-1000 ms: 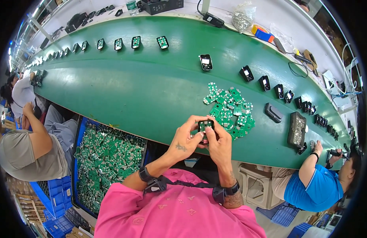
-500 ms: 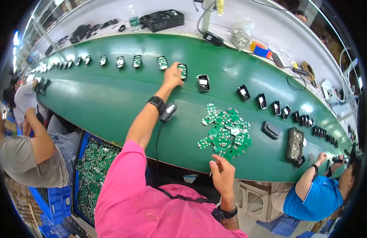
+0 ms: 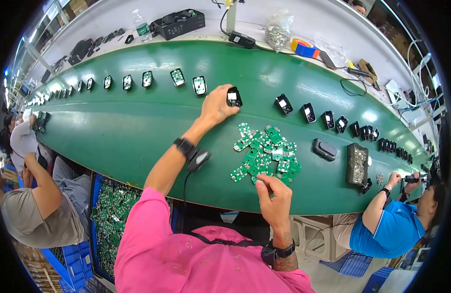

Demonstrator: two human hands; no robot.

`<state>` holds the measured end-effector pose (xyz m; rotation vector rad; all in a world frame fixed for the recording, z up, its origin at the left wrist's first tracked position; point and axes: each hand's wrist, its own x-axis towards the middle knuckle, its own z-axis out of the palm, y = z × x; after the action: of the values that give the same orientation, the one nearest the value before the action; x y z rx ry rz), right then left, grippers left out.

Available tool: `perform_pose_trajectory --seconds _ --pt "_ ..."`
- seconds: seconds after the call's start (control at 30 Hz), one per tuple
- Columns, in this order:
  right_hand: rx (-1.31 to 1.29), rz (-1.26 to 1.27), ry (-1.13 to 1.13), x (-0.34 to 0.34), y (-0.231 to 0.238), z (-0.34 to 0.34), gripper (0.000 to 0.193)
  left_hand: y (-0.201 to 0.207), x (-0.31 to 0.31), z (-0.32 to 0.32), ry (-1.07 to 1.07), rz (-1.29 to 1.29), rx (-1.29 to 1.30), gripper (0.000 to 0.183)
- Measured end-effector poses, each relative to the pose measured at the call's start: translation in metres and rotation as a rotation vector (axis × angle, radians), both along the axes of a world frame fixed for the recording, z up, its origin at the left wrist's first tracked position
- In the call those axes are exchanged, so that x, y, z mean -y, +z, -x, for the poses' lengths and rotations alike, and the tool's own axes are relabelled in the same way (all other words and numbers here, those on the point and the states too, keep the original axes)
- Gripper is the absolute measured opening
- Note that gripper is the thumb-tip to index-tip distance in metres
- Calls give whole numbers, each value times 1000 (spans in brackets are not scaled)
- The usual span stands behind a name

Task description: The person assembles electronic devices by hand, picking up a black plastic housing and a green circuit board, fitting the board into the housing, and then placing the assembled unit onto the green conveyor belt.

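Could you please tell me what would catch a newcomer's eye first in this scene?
The long green belt curving across the whole view, with a row of small black housings along its far side. Next, the heap of green circuit boards in the middle: the left hand reaches over the belt to one black housing, while the right hand picks at the heap's near edge.

Left hand (image 3: 216, 105) covers part of the black housing (image 3: 234, 96); grip unclear. Right hand (image 3: 274, 195) fingertips hide whichever circuit board (image 3: 264, 151) they pinch (too small). Belt's (image 3: 113, 132) far-left end blurs out.
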<state>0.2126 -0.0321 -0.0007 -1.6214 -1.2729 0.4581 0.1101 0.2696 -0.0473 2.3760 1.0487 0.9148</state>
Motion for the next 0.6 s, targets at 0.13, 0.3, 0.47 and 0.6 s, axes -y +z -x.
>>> perform_pose_trajectory --seconds 0.13,0.3,0.47,0.6 --pt "25 27 -103 -6 -1 6 16 38 114 17 -266 -26 -134 74" --pt "263 -72 89 -2 -19 18 18 29 229 67 -314 157 -133 83" --pt "-15 -29 240 14 -18 28 5 35 248 109 -84 476 109 74" --pt "299 48 71 -6 -34 20 26 32 246 139 136 897 370 75"
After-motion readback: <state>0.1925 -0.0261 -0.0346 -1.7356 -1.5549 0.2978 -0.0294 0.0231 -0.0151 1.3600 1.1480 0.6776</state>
